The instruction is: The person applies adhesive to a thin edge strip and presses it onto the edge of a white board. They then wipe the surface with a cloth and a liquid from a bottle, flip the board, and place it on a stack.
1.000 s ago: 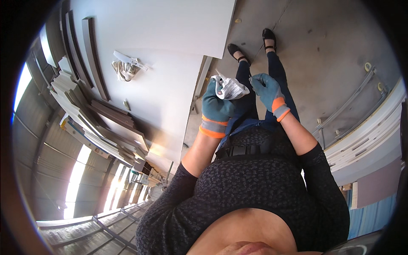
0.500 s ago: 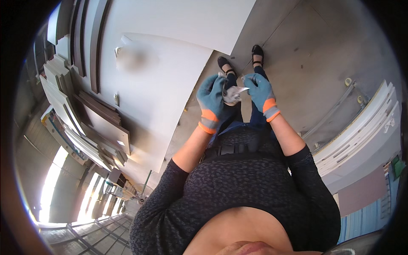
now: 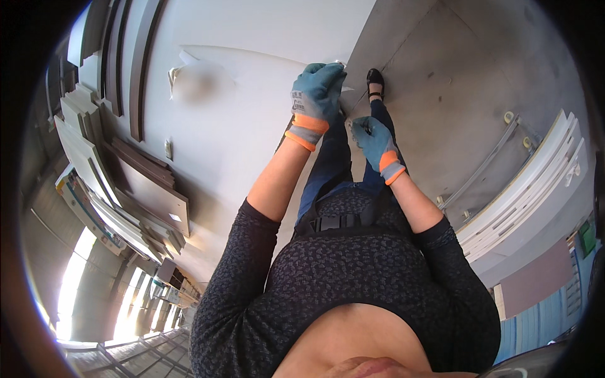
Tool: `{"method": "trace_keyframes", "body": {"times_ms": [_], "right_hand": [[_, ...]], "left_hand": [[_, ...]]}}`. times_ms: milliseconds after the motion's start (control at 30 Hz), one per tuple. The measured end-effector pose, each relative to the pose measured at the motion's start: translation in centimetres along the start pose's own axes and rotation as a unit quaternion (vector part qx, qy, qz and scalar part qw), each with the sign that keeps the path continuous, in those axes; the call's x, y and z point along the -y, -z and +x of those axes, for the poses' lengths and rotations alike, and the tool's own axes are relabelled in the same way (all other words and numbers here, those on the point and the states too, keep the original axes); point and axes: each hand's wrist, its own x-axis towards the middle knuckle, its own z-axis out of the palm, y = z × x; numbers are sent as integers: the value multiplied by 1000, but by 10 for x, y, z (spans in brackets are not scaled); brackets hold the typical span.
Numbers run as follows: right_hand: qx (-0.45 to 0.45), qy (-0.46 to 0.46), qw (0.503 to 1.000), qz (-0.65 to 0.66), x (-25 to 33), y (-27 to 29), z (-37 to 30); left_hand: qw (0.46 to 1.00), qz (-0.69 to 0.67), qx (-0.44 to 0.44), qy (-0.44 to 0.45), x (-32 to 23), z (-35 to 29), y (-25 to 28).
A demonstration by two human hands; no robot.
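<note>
My left hand, in a blue-grey work glove with an orange cuff, is raised over the right edge of the large white panel. Its fingers are closed on a crumpled whitish scrap; only small pale bits show past the glove, and the rest is hidden. Lower and to the right, my right hand, gloved alike, hovers above my legs with its fingertips pinched together. Something small and pale seems to sit at those fingertips, too little to name. The two hands are apart.
Dark strips and stacked boards lie along the panel's left side. A small pale object rests on the panel. At right, a stack of white boards stands near a wheeled metal frame on the grey floor.
My left hand has moved up and away from my right, taking most of the whitish scrap that was stretched between both hands. My right hand has dropped slightly down and left.
</note>
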Motion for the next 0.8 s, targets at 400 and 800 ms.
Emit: {"method": "trace_keyframes", "body": {"times_ms": [400, 800], "right_hand": [[2, -31, 999, 27, -10, 8, 6], [-14, -18, 1000, 9, -7, 18, 13]], "left_hand": [[997, -1, 74, 25, -1, -13, 18], [976, -159, -29, 146, 1, -26, 18]]}}
